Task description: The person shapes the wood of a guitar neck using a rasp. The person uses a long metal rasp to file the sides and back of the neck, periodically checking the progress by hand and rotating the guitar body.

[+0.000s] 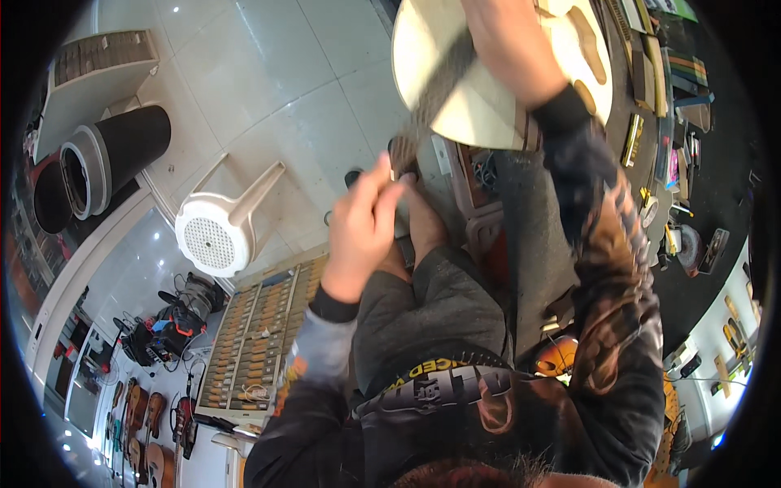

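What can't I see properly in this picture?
All in the head view:
- Right hand: the top edge cuts off its fingers.
- Pale wooden guitar-shaped body: its far end is cut off by the top edge, and the right hand and sleeve cover part.
- Long dark tool: blur smears its surface.
- Guitars at lower left: too small to count their strings.

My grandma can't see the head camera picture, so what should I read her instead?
A person's left hand grips one end of a long, grey, motion-blurred tool that slants over a pale, rounded wooden panel; the right hand is above the panel, near the tool's other end. A round, white plastic stool is on the shiny tiled floor to the left.
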The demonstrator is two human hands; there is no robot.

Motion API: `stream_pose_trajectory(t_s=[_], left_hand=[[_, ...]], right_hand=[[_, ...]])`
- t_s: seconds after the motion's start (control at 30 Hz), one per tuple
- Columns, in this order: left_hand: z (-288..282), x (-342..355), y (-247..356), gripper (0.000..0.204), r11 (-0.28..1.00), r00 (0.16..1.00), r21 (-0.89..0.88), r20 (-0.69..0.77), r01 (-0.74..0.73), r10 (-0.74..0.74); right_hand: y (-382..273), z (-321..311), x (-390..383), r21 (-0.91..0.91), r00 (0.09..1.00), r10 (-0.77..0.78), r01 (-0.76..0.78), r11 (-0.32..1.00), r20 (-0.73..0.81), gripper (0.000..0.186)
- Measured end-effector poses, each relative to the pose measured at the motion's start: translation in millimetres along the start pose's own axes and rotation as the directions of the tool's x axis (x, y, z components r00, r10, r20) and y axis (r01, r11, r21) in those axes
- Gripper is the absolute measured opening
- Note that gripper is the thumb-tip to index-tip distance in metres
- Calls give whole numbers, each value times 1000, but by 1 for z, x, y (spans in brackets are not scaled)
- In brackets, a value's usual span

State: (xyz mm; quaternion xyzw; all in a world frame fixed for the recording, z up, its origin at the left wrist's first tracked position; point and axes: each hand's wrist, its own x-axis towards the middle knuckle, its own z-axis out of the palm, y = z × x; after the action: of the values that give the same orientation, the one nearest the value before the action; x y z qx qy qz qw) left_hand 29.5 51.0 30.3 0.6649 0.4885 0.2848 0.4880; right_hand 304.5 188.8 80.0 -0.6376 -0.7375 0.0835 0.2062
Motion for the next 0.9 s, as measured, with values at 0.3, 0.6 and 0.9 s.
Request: stream_pose_trajectory(t_s=[0.3,0.6,0.9], left_hand=[[1,-24,-13,35,1000,999,2,-39,2,-2],[-15,62,2,31,883,988,-463,-86,72,-126],[-58,15,-55,26,728,790,-664,-350,170,-504]], right_hand=[[-12,11,-11,52,995,-96,94,994,30,56],[33,3,32,131,993,1,15,991,-118,60],[-100,78,-130,256,836,-417,342,904,355,48]])
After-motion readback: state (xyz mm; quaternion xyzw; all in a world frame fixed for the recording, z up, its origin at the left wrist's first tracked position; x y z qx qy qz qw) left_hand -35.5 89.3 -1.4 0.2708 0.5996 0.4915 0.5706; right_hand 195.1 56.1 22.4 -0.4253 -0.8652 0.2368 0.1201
